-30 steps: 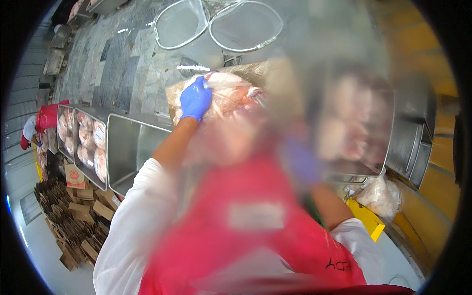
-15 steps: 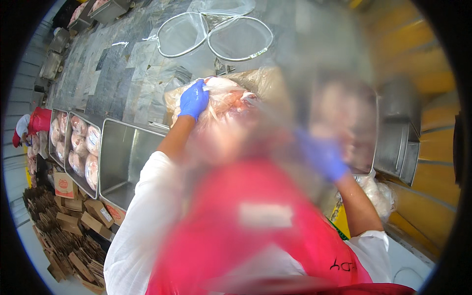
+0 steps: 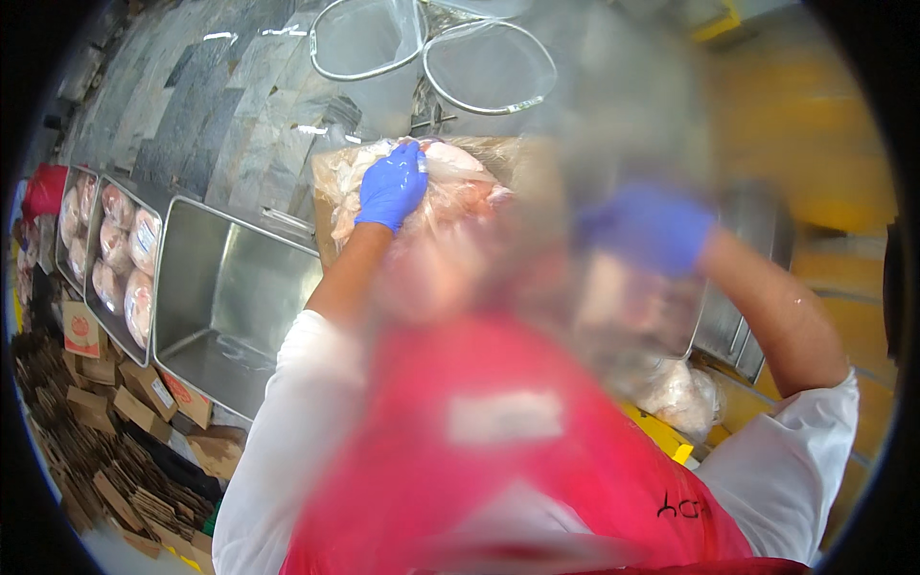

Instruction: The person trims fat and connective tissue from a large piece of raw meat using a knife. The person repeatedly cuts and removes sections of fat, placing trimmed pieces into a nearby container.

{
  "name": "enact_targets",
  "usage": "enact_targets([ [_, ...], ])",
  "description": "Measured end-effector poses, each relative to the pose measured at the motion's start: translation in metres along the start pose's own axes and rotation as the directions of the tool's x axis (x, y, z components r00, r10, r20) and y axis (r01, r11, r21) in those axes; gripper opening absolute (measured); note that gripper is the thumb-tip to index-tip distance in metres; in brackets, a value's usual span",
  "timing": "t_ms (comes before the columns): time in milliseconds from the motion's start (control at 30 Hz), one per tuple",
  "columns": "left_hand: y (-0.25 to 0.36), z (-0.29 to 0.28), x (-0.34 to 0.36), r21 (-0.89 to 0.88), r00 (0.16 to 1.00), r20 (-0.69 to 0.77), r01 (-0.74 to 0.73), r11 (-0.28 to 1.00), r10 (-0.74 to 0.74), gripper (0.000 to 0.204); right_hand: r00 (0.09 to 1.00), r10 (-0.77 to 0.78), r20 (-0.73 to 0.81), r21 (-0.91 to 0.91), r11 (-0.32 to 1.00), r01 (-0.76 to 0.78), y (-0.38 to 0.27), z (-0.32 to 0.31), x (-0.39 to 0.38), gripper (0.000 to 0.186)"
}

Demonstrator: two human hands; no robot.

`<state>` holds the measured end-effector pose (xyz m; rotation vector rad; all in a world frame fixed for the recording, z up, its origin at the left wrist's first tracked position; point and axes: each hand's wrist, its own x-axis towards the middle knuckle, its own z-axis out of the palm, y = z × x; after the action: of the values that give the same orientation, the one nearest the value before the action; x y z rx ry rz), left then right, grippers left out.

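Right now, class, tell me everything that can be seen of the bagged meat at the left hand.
The bagged meat is a bulky, rounded mass, pale pink with redder patches toward its right, under clear, wrinkled, glossy film that looks like plastic. It rests at what looks like a brown cardboard box. The blue-gloved left hand touches its upper left, fingers curled; whether they grip the film is unclear. Its lower part is lost in blur.

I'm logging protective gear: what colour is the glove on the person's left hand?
Blue with a violet tint; the glove shows best in the head view.
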<state>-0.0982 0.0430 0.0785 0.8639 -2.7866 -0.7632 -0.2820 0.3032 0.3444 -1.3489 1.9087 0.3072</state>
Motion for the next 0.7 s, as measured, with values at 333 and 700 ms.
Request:
enact_targets([
  [333, 0.005, -0.005, -0.003, -0.041, 0.998, 0.015, 0.067, 0.997, -0.066, 0.039, 0.915, 0.170, -0.365, 0.270, 0.960, -0.071, 0.026, 0.173, -0.007, 0.047],
  [700, 0.005, -0.006, -0.001, 0.079, 0.986, 0.050, 0.156, 0.985, -0.160, 0.044, 0.546, 0.380, -0.746, 0.589, 0.759, 0.276, -0.015, 0.355, 0.073, 0.051],
])
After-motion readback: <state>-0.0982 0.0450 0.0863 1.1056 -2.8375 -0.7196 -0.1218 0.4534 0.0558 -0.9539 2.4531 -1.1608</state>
